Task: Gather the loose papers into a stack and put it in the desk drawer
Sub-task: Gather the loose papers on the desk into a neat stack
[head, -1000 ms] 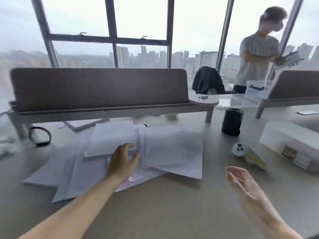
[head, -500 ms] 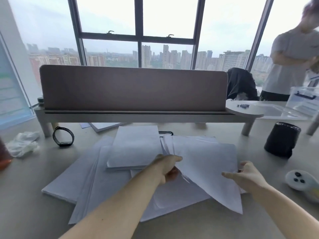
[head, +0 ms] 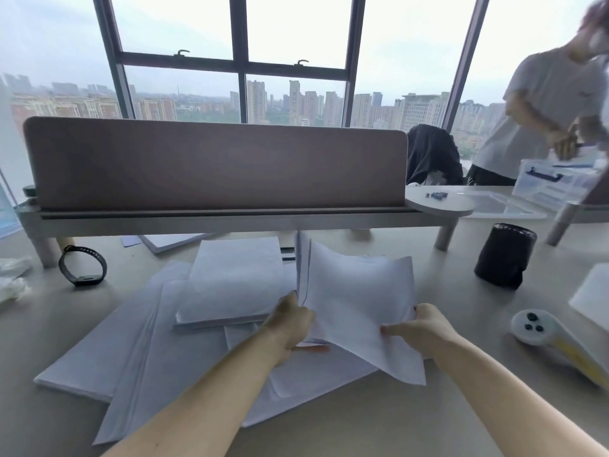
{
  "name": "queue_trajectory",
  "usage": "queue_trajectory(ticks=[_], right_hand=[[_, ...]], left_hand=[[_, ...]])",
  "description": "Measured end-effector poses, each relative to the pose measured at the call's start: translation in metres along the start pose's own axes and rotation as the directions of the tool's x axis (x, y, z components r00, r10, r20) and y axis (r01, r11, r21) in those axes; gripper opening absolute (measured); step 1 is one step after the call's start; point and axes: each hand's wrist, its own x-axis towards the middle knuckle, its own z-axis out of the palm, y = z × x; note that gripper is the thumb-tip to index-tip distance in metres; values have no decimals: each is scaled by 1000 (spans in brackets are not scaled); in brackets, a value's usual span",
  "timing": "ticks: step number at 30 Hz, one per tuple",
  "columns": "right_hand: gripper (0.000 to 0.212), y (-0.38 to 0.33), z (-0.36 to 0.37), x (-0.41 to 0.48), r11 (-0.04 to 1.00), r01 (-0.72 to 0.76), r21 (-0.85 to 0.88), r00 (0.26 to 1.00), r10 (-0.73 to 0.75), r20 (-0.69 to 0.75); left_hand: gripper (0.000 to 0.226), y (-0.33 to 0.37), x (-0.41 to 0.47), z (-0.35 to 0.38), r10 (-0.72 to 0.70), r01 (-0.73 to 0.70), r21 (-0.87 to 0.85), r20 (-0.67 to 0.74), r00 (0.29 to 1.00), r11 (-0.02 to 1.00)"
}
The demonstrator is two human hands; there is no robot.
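Papers (head: 356, 291) between both hands (head: 356, 328)

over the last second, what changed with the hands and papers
The right hand, open in the air a second ago, came in and took the right edge of the top sheets. The left hand, which was flat on the pile, now grips their left edge, and the sheets are lifted and bowed. The thick stack, the spread papers and the black cup stayed put.
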Motion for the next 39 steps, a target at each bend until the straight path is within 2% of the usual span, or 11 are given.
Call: queue_trajectory(ticks=[5,9,12,15,19,23,28,30,33,37,39], right_hand=[[22,-10,-12,-11,989,7,147,996,-20,88],[22,-19,-17,-20,938,-33,345,983,-31,179],[35,-29,1,-18,899,12,437,981,-96,170],[41,-47,38,-18,892,27,452,976,-120,179],[32,-81,91,-15,905,45,422,970,-141,198],[18,-114,127,-3,923,83,375,972,-159,175],[37,-139,142,14,958,-3,288,971,-67,232],[35,-144,142,17,958,-18,285,969,-54,240],[26,-143,143,23,961,-20,277,967,-52,249],[19,-138,153,27,968,35,249,975,-88,206],[15,-133,151,24,966,106,235,972,-150,179]], left_hand=[[27,6,-15,-11,-49,59,-224,51,998,973],[24,5,-21,-28,-67,83,-192,88,994,978],[19,7,-26,-56,-72,81,-128,70,995,989],[17,8,-26,-100,-72,70,-95,-8,997,993],[24,5,-17,-151,-39,61,99,-217,975,993],[15,-7,-1,-184,18,39,151,-357,934,988],[12,-18,32,-196,-78,120,91,-377,923,989],[13,-18,43,-200,-92,125,60,-394,915,990],[33,-18,55,-203,-129,132,-16,-366,922,991],[8,-18,53,-198,-74,116,91,-378,923,989],[9,-17,45,-197,-61,93,78,-335,940,993]])
